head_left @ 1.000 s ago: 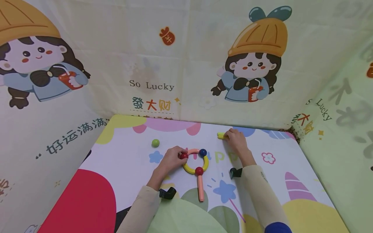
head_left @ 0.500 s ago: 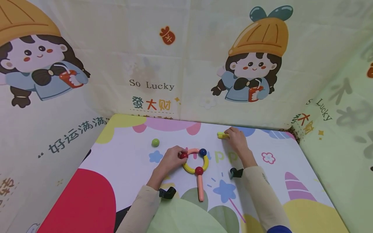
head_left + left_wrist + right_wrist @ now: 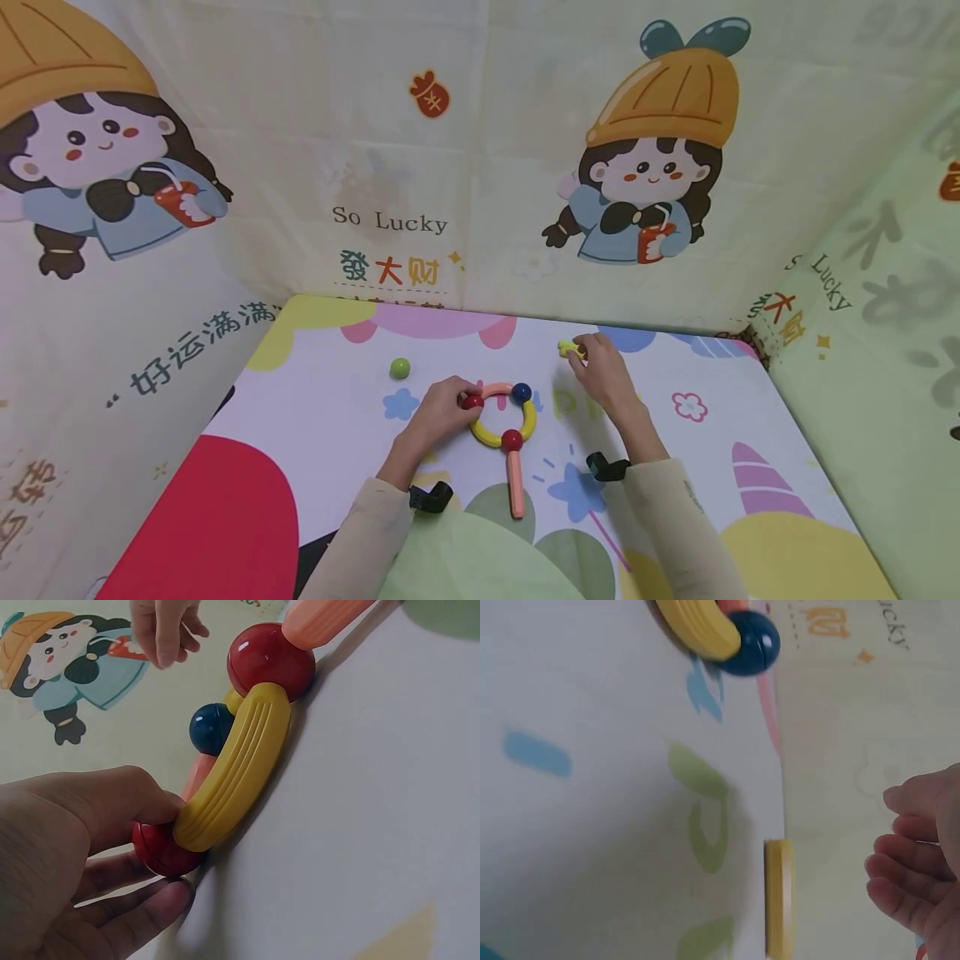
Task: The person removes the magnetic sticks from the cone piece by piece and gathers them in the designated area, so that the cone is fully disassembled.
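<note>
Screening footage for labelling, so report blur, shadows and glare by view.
Head view: fairly crisp, soft shadow beside the right sleeve; left wrist view: glare spot on the upper red ball, shadow along the curved yellow bar; right wrist view: tabletop prints blurred, glint on the blue ball.

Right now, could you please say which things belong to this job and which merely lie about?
Apparently in the job:
ring of balls and curved rods, left hand holding it;
attached pink straight rod;
yellow rod near the right hand.

Apparently lying about:
green ball.
</note>
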A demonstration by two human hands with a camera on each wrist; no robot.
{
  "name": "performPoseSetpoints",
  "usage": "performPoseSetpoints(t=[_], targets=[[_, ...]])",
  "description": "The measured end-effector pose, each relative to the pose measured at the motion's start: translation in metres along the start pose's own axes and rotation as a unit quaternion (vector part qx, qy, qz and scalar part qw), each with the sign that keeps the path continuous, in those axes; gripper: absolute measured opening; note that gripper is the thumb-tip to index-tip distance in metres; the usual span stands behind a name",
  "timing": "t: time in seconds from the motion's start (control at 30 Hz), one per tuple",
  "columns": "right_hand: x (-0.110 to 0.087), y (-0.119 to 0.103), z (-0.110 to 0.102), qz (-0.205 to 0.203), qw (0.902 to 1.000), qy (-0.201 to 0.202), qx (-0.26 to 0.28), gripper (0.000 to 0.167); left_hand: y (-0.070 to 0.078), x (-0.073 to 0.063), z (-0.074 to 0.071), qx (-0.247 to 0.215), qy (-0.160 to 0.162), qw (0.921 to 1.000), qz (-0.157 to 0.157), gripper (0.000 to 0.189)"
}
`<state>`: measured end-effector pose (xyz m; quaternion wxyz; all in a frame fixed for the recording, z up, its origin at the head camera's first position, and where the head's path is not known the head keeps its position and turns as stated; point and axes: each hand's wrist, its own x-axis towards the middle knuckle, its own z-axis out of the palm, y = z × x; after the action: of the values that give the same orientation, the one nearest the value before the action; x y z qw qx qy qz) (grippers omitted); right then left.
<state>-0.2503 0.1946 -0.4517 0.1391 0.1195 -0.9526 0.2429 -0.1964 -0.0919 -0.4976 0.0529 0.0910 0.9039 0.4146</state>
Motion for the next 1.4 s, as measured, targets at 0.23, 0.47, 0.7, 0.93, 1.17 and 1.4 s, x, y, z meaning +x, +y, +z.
performPoseSetpoints(t=[0.23,0.47,0.7,0.93,1.17,1.4], targets=[[-0.019,-0.021,0.006,0.034,0.9977,-0.059,-0.001,0.033,0.0,-0.001,-0.001,0.004,-0.005,1.0,0.003,0.033],[-0.039,-0.04,0.012,0.063,0.9912,-0.115,0.011,0.035,0.001,-0.001,0.0,0.006,-0.008,0.9999,0.004,0.035],[-0.061,-0.056,0.021,0.07,0.987,-0.142,0.027,0.032,0.0,-0.002,0.002,0.004,-0.006,1.0,0.002,0.035],[-0.079,-0.066,0.03,0.061,0.983,-0.165,0.053,0.034,0.0,-0.003,0.004,0.004,-0.004,1.0,-0.004,0.034],[-0.091,-0.07,0.033,0.057,0.9783,-0.191,0.056,0.04,0.001,-0.003,0.003,0.005,-0.004,1.0,-0.006,0.034],[-0.097,-0.073,0.033,0.055,0.9723,-0.223,0.043,0.035,0.0,-0.004,0.002,0.009,0.004,0.9999,0.006,0.034]])
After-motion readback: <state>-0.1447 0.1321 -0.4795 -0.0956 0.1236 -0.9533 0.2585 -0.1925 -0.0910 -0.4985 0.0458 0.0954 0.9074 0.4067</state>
